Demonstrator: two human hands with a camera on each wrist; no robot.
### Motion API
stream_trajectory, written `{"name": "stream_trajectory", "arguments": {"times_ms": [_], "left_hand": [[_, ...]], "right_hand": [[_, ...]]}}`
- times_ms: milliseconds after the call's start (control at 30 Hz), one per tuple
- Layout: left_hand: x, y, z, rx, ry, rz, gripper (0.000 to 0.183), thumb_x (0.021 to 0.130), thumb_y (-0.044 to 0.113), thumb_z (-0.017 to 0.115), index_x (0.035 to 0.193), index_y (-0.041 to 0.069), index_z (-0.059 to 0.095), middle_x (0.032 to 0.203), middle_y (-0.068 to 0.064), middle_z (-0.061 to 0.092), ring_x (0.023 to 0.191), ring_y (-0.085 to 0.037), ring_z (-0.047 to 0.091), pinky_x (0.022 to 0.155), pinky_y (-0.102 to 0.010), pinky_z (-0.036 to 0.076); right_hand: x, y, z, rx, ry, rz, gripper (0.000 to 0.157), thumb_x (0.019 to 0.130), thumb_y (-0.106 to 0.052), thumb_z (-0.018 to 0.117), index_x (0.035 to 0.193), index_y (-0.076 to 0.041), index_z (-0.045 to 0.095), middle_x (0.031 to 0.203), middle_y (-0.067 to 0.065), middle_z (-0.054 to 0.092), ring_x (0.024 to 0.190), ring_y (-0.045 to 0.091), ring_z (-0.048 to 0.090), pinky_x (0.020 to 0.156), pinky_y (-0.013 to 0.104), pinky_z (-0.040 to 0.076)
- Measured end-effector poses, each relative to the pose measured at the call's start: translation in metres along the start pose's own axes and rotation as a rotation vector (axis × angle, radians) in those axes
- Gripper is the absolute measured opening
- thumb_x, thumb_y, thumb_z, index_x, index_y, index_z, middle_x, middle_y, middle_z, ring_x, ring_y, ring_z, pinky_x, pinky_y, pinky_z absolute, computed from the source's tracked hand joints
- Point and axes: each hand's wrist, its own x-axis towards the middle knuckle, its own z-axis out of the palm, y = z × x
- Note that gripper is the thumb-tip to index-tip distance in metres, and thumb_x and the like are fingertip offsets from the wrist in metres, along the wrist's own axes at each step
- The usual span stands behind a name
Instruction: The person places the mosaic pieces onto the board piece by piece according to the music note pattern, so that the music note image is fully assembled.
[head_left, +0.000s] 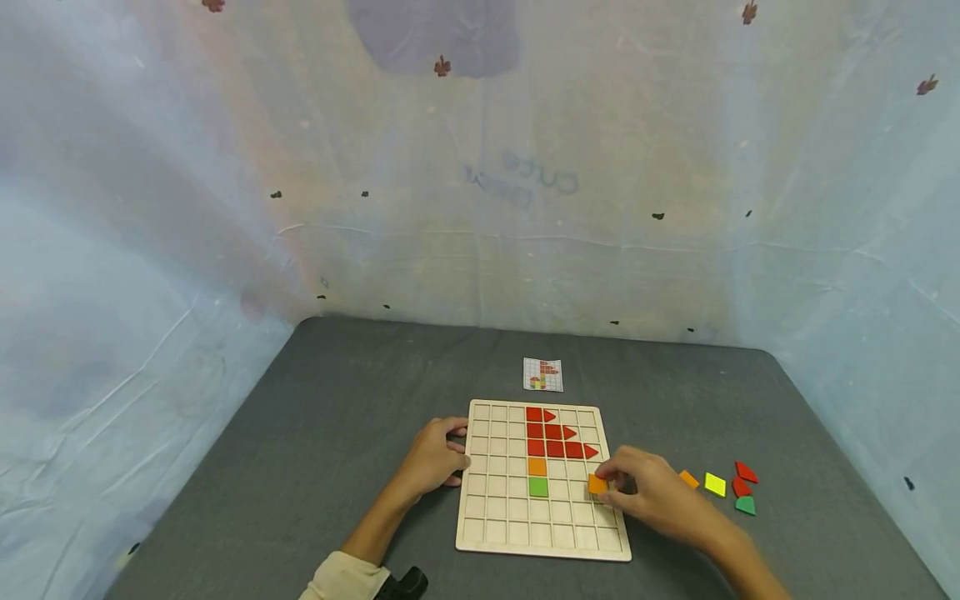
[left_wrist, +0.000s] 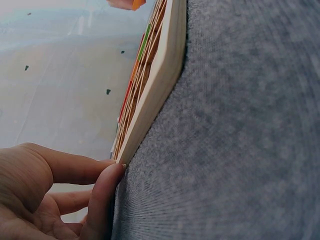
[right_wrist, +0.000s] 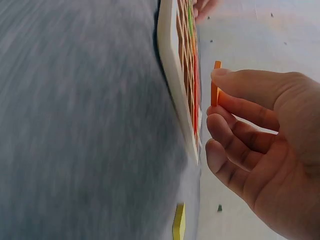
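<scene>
A wooden grid board point(head_left: 497, 508) lies on the dark cloth-covered table. My left hand point(head_left: 431, 460) holds its left edge, thumb and finger pinching the rim point(left_wrist: 150, 102) in the left wrist view. My right hand point(head_left: 652, 496) pinches an orange square tile point(head_left: 597, 484) between thumb and fingers, above the board's right side; the right wrist view shows the tile point(right_wrist: 214, 92) edge-on. Set in the grid are three rows of red squares point(head_left: 535, 431), each ending in a red triangle point(head_left: 591, 452). Below them sit an orange square point(head_left: 537, 467) and a green square point(head_left: 537, 487).
A small printed card point(head_left: 542, 375) with a coloured grid pattern lies beyond the board. Right of my right hand are another orange tile point(head_left: 688, 479), a yellow tile point(head_left: 715, 484), two red pieces point(head_left: 746, 472) and a green piece point(head_left: 746, 505). A pale curtain point(head_left: 480, 275) surrounds the table.
</scene>
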Motion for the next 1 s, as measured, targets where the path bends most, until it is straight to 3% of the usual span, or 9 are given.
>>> {"name": "stream_trajectory", "arguments": {"times_ms": [400, 667, 1000], "left_hand": [[0.0, -0.001, 0.0, -0.003, -0.002, 0.006, 0.063, 0.082, -0.007, 0.075, 0.143, -0.003, 0.061, 0.128, -0.017, 0.058, 0.1, -0.024, 0.065, 0.055, -0.035, 0.063], [0.0, 0.001, 0.001, 0.003, 0.005, 0.0, 0.063, 0.082, -0.007, 0.075, 0.143, -0.003, 0.062, 0.128, -0.017, 0.058, 0.099, -0.024, 0.065, 0.055, -0.033, 0.063], [-0.001, 0.001, 0.001, 0.002, 0.004, 0.009, 0.062, 0.081, -0.007, 0.075, 0.142, -0.004, 0.062, 0.126, -0.017, 0.058, 0.099, -0.024, 0.065, 0.055, -0.034, 0.063]], "right_hand": [[0.021, -0.023, 0.019, 0.017, -0.054, -0.108, 0.016, 0.092, -0.017, 0.082, 0.107, -0.014, 0.076, 0.099, -0.01, 0.066, 0.086, 0.006, 0.059, 0.073, 0.026, 0.054], [0.029, -0.035, 0.028, 0.003, -0.104, -0.086, 0.018, 0.093, -0.023, 0.083, 0.109, -0.017, 0.076, 0.103, -0.011, 0.066, 0.089, 0.007, 0.059, 0.077, 0.026, 0.054], [0.034, -0.044, 0.036, 0.034, -0.143, -0.098, 0.017, 0.092, -0.024, 0.084, 0.105, -0.016, 0.077, 0.096, -0.012, 0.064, 0.084, 0.003, 0.058, 0.072, 0.022, 0.053]]}}
